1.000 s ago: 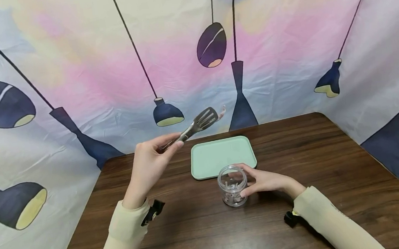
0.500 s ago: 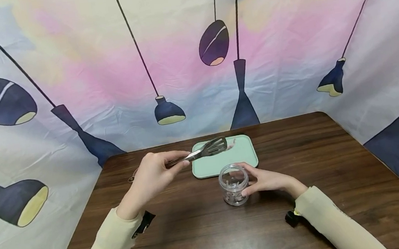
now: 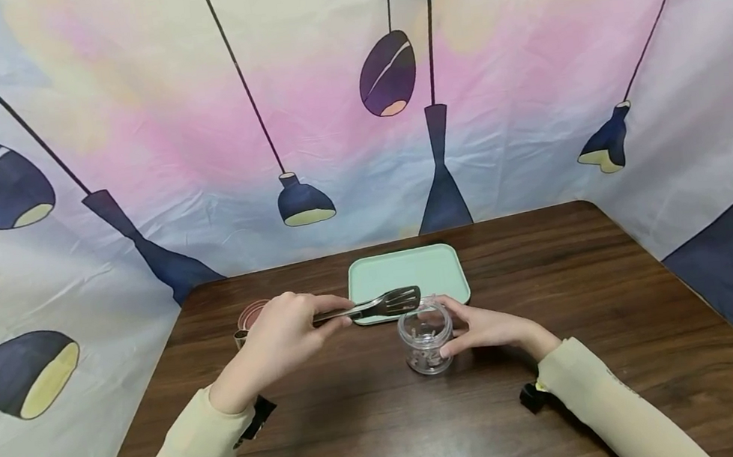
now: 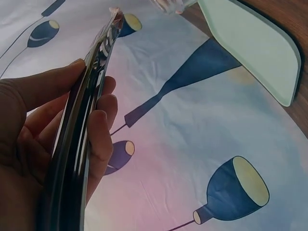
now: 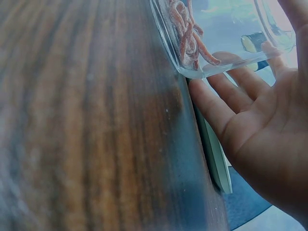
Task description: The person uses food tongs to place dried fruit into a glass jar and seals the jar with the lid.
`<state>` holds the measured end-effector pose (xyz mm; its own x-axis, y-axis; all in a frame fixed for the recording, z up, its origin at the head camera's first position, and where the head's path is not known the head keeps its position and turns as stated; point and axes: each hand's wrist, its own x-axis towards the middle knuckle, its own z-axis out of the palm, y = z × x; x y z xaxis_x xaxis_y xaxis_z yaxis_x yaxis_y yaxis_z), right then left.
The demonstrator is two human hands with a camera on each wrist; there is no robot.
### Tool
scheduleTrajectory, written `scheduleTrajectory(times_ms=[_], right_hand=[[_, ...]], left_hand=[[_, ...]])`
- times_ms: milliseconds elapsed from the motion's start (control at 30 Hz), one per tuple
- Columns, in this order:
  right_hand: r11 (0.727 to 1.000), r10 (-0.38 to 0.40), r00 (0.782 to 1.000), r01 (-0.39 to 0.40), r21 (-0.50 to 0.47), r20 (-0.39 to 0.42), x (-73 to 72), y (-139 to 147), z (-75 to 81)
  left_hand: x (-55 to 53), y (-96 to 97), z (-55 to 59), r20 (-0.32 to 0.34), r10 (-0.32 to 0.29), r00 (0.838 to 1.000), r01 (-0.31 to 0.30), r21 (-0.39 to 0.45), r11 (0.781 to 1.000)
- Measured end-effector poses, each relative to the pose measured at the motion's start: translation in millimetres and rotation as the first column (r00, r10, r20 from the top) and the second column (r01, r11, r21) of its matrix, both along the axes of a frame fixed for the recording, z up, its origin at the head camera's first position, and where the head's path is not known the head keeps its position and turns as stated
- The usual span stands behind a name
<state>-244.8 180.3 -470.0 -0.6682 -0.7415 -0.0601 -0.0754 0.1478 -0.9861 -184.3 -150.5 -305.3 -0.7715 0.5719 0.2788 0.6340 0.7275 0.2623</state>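
In the head view my left hand (image 3: 290, 335) grips metal tongs (image 3: 385, 303) with slotted ends, held level. Their tip is close over the rim of a clear jar (image 3: 428, 338). The left wrist view shows thumb and fingers squeezing the tongs' arms (image 4: 72, 139) together, with a small pinkish strip (image 4: 116, 14) at the far tip. My right hand (image 3: 490, 329) holds the upright jar from its right side, thumb in front and fingers behind. Inside the jar, several reddish, powder-dusted strips (image 5: 185, 36) lie at the bottom in the right wrist view.
A pale green tray (image 3: 405, 265) lies behind the jar on the dark wooden table (image 3: 547, 268). Behind my left hand, a pinkish ringed thing (image 3: 250, 313) and a small cylinder (image 3: 240, 338) are partly hidden. A lamp-patterned cloth (image 3: 339, 111) hangs behind the table.
My left hand has lowered the tongs from high beyond the tray, down across it, to the jar's rim. The right hand and jar have stayed put. The pinkish ringed thing has come into view.
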Motion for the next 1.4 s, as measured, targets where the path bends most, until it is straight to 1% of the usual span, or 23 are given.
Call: scheduleTrajectory(times_ms=[167,367,600,733,967,1067,1200,1300,1400], right_hand=[[0.999,-0.025,1.000,0.025,0.041,0.014,0.4,-0.6,1.9],[1.000,-0.017,0.999,0.017,0.014,0.027,-0.3,-1.5,2.3],[1.000,-0.018,1.000,0.018,0.013,0.011,-0.3,-2.6,1.1],[0.999,-0.025,1.000,0.025,0.025,0.011,0.0,-2.6,1.3],[0.999,-0.034,0.999,0.033,0.023,0.023,1.6,0.9,0.9],[0.999,-0.042,0.999,0.041,0.029,0.027,2.2,2.7,1.0],[0.997,-0.050,0.998,0.048,0.054,0.026,1.5,1.7,0.4],[0.998,-0.035,0.999,0.034,0.046,0.017,0.6,1.5,-0.8],[1.000,-0.007,1.000,0.007,0.009,0.009,-0.4,1.4,-1.4]], left_hand=[[2.0,1.4,-0.3,-0.017,-0.027,0.999,0.026,-0.055,0.998],[2.5,3.3,-0.4,-0.029,-0.040,0.999,0.036,-0.101,0.994],[3.7,5.5,-2.1,-0.046,-0.033,0.998,0.026,-0.134,0.991],[4.4,7.4,-3.1,-0.084,-0.031,0.996,0.018,-0.158,0.987],[4.2,13.2,-3.5,-0.159,-0.064,0.985,0.035,-0.180,0.983],[4.0,16.7,-3.0,-0.181,-0.070,0.981,0.035,-0.187,0.982],[5.6,17.8,-2.4,-0.202,-0.062,0.977,0.021,-0.199,0.980],[6.6,18.4,-2.0,-0.213,-0.055,0.976,0.010,-0.207,0.978],[7.4,19.4,-0.9,-0.223,-0.045,0.974,-0.003,-0.209,0.978]])
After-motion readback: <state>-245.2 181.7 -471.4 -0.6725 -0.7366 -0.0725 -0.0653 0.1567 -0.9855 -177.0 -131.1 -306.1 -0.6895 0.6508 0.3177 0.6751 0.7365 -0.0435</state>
